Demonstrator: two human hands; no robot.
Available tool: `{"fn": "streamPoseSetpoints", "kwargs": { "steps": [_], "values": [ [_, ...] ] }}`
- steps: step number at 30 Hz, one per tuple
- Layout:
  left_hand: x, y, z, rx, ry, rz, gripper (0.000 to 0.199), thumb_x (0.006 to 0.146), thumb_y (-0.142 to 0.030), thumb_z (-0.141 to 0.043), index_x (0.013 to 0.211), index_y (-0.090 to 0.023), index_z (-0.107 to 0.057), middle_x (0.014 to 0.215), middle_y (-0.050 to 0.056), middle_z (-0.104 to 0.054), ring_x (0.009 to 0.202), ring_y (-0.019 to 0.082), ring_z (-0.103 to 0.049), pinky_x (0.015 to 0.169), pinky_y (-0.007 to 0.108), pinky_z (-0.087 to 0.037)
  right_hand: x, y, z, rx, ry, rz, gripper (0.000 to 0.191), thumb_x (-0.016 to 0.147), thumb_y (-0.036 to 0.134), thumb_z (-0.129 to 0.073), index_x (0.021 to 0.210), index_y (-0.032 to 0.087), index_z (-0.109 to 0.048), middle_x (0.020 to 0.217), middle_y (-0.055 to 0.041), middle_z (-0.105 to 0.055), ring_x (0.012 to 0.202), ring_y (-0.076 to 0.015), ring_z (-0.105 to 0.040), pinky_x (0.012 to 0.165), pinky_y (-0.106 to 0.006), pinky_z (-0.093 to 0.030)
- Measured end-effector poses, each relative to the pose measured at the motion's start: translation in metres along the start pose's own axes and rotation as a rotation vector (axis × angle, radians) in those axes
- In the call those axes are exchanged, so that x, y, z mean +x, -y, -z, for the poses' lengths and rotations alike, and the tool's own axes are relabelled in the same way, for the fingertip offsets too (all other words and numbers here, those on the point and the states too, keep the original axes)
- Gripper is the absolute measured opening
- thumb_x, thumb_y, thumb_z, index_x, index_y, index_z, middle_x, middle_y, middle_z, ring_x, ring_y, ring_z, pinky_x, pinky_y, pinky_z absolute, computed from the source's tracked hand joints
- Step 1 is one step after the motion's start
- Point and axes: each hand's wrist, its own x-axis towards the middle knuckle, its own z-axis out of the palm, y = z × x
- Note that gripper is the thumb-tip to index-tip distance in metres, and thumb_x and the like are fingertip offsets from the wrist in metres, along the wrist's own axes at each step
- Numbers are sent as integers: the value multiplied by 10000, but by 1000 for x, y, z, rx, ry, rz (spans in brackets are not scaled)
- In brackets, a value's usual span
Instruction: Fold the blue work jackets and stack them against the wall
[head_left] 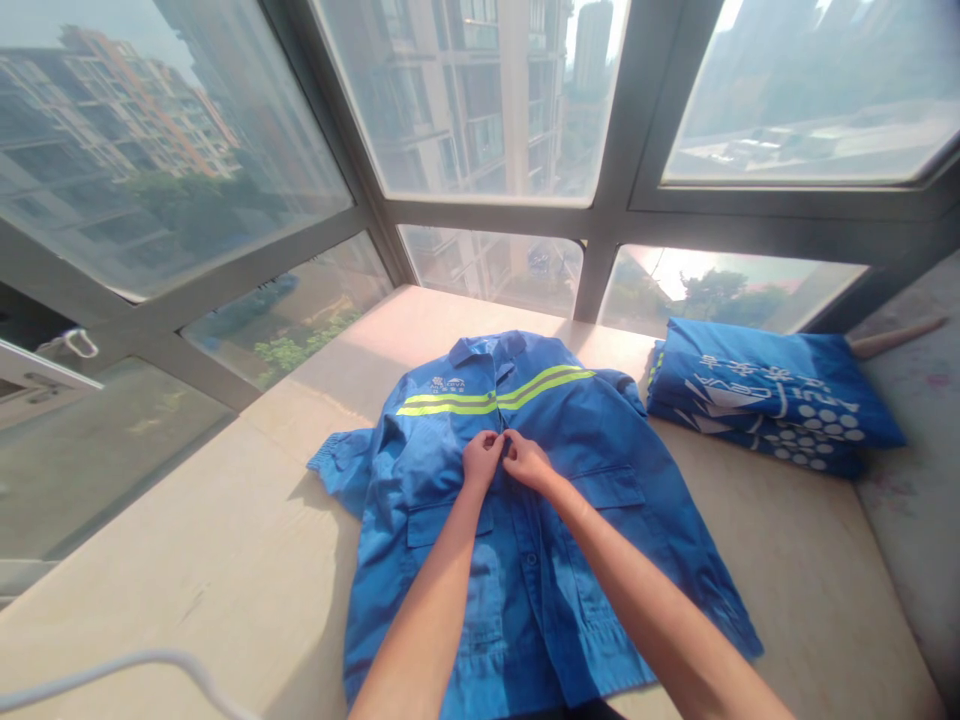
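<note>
A blue work jacket [435, 470] with yellow-green and grey reflective stripes lies spread, front up, its collar pointing away from me. At the middle of its front placket, just below the chest stripe, my left hand [482, 456] pinches the fabric edge. Right beside it, my right hand [524, 460] pinches the other side of the placket, fingertips almost touching the left ones. Whatever button sits between the fingers is hidden. Lower on the placket a button [531, 560] shows. The lower front looks unfastened and slightly parted.
Folded blue garments [765, 390] with white printing are stacked at the right by the wall. The jacket rests on a pale ledge [247, 520] below large windows [487, 100]. A white cable [135, 660] curves across the lower left corner. A white-framed item [45, 385] juts in at left.
</note>
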Motion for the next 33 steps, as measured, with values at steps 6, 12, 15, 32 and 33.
{"fn": "streamPoseSetpoints", "kwargs": {
  "steps": [6,12,15,32,33],
  "values": [
    [11,0,-2,9,3,105,129,817,-237,-640,836,-165,-745,705,39,-724,628,155,-661,679,271,-518,-8,-2,-7,-21,-71,6,532,782,146,-524,1310,193,-570,840,-15,-714,789,-174,-638,648,-228,-370],
    [13,-4,-3,89,-29,143,106,788,-248,-670,791,-175,-746,742,56,-737,675,175,-674,700,283,-507,-17,-1,-16,-42,-128,32,505,828,177,-509,1327,211,-582,888,-37,-722,838,-190,-646,713,-238,-404],
    [12,-7,-3,135,-55,145,99,774,-238,-661,768,-181,-742,778,66,-745,724,191,-679,713,289,-493,-19,0,-18,-52,-152,43,535,834,181,-505,1366,210,-557,966,-62,-729,900,-203,-648,764,-248,-421],
    [16,-3,-7,-97,-70,170,75,759,-203,-654,786,-142,-687,704,29,-702,622,133,-647,609,248,-528,-12,-3,-17,67,-195,-11,572,794,148,-514,1364,185,-561,875,-26,-721,832,-183,-648,728,-235,-421],
    [15,-4,-6,-111,-64,156,87,757,-205,-649,801,-143,-690,719,38,-710,639,140,-659,618,249,-535,-12,-3,-17,81,-196,-15,569,790,148,-515,1355,187,-567,858,-22,-718,820,-181,-646,719,-232,-418]
  ]
}}
